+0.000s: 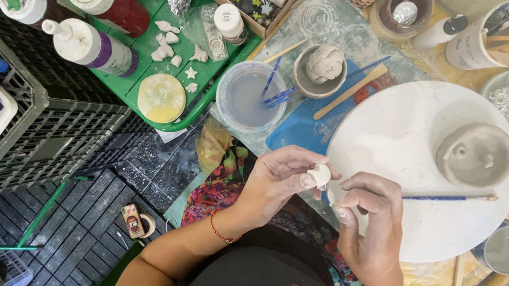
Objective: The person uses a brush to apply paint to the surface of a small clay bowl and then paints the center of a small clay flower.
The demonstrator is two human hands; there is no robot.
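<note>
Centre of frame: your left hand pinches a small clay ball; your right hand, fingers curled, grips a blue-handled tool over the white board.

Left hand raised with fingertips pinched together, right hand beside it, fingers curled, knuckles up

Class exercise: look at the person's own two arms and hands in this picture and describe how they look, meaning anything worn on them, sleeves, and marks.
Both forearms are bare, with no sleeves or gloves in view. The left hand has a thin red beaded bracelet around its wrist. The right hand wears no bracelet or watch. No rings can be made out. Pale smears on the fingertips look like clay.
</note>
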